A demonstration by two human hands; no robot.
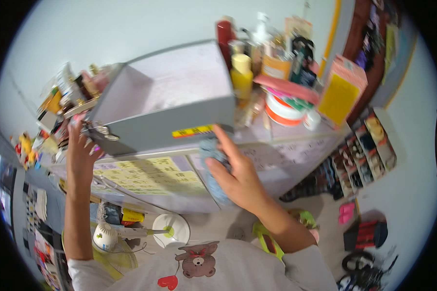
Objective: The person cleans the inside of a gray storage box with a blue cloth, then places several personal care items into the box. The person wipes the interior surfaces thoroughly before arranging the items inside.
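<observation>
A grey open-topped box (160,127) with a pale lining stands on the cabinet top, a yellow label (193,131) on its front wall. My right hand (236,171) holds a crumpled blue cloth (213,178) in front of the box, its index finger extended near the label's right end. At the box's front left corner my left hand (81,142) is raised, its fingers apart, near a gold-coloured ornament (108,131) and small items. Something pink shows at its fingertips; whether it is held is unclear.
Bottles, a yellow-capped bottle (241,78), a round white-and-orange tub (284,111) and a pink carton (342,91) crowd the right side. Cosmetics (76,87) stand at the left. Below are a white fan (105,236) and a shoe rack (364,154).
</observation>
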